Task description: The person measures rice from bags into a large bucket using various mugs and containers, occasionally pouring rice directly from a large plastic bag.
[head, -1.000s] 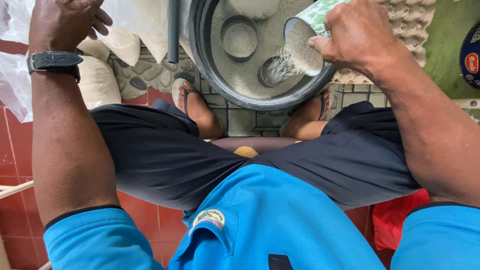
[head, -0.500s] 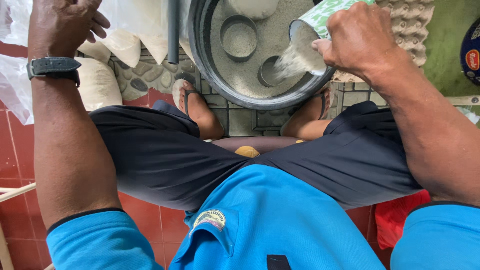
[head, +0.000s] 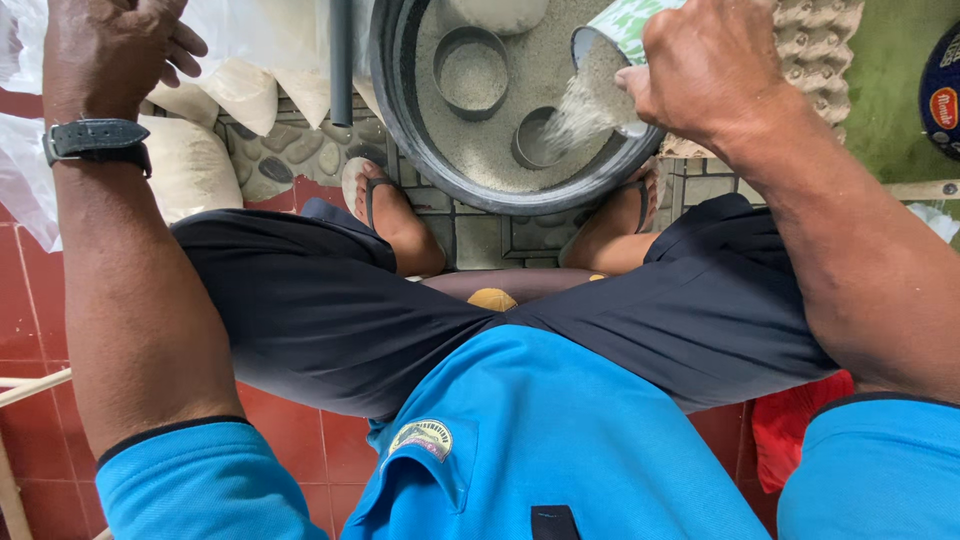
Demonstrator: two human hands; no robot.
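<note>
Fingers of the right hand (head: 715, 75) are clamped around a green-patterned can (head: 618, 40), tilted mouth-down so white grain (head: 580, 100) streams out just below them into a small ring mould (head: 535, 140) sitting in the grain-filled basin (head: 395, 110). Beyond that mould, a larger ring (head: 472, 70) already looks level with grain. Pouring seems partway through, the small mould not yet full. Left hand (head: 110, 50), fingers loosely curled together, rests on white sacks (head: 235, 85), holding nothing that shows.
</note>
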